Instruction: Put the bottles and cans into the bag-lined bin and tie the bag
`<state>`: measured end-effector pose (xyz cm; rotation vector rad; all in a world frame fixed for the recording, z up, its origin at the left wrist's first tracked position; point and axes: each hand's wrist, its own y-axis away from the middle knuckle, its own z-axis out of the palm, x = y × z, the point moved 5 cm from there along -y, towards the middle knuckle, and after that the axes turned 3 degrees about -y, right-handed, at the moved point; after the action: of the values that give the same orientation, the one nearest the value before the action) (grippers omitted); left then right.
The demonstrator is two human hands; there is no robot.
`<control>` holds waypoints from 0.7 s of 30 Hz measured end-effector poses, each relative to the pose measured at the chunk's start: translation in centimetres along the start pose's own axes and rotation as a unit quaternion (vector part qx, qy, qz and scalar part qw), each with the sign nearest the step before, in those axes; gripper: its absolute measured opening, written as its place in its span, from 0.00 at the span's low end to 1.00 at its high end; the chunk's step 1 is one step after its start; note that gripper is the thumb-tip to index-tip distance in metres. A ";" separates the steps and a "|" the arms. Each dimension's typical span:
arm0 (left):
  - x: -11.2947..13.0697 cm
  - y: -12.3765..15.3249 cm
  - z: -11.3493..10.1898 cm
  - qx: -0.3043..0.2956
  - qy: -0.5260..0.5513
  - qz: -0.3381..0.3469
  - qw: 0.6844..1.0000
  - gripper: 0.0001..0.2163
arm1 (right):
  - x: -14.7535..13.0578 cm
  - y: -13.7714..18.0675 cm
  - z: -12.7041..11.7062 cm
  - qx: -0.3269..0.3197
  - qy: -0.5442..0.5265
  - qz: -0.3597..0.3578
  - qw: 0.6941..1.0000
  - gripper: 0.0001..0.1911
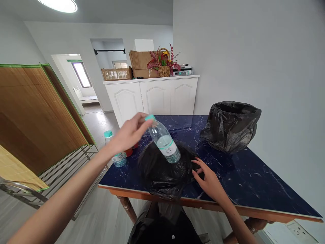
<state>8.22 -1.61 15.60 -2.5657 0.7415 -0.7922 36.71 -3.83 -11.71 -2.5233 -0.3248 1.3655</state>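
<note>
My left hand (129, 134) grips a clear water bottle (166, 144) by its neck, just under the teal cap. The bottle leans, base toward the right, above a crumpled black plastic bag (162, 178) on the table's near edge. At that bag's right side, the curved fingers and thumb of my right hand (207, 178) hold its edge. A second bottle (119, 159) with a teal cap stands left of the bag, partly covered by my left wrist. Something red (129, 152) shows beside it, mostly hidden behind my left hand.
On the dark blue marbled table (254, 183), a black-bag-lined bin (232, 128) stands against the wall at right. Beyond the table, a white cabinet (154, 96) carries cardboard boxes and a flower basket (164, 69). A metal rack (76, 166) and bamboo screen (38, 118) are at left.
</note>
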 end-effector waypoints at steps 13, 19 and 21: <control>-9.4 -8.9 0.2 0.025 -0.267 -0.171 0.948 0.20 | -0.4 0.0 0.0 0.007 0.000 -0.013 1.000 0.24; -15.8 -9.8 2.8 -0.004 -0.269 -0.268 0.925 0.20 | -0.5 0.1 0.0 0.002 0.004 -0.015 1.000 0.24; -17.0 -9.7 3.1 -0.007 -0.272 -0.289 0.918 0.19 | -0.5 0.1 0.0 0.005 0.007 -0.016 1.000 0.23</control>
<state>1.69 16.45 10.63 -2.8350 -0.1962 -0.1710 36.48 -4.08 -11.36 -2.5062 -0.3528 1.3346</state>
